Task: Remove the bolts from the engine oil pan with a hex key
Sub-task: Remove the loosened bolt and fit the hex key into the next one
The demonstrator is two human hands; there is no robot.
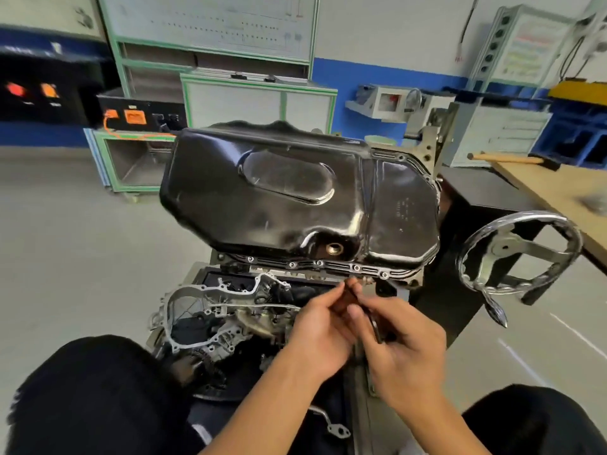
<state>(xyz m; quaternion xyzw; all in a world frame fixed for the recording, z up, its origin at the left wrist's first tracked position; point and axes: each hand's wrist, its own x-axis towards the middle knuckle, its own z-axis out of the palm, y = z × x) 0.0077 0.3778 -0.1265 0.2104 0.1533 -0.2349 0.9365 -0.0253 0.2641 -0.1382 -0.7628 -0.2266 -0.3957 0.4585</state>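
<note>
The oil pan [295, 192] sits on the upturned engine [210, 310] before me, with its bolts [356, 267] in a row along the near flange. My right hand [404, 349] grips the hex key [374, 326], and my left hand [323, 333] pinches its far end, just under the flange. I judge the key thin, stiff and somewhat slippery, so I would hold its long arm. The stamped marks on the pan are too small to read.
</note>
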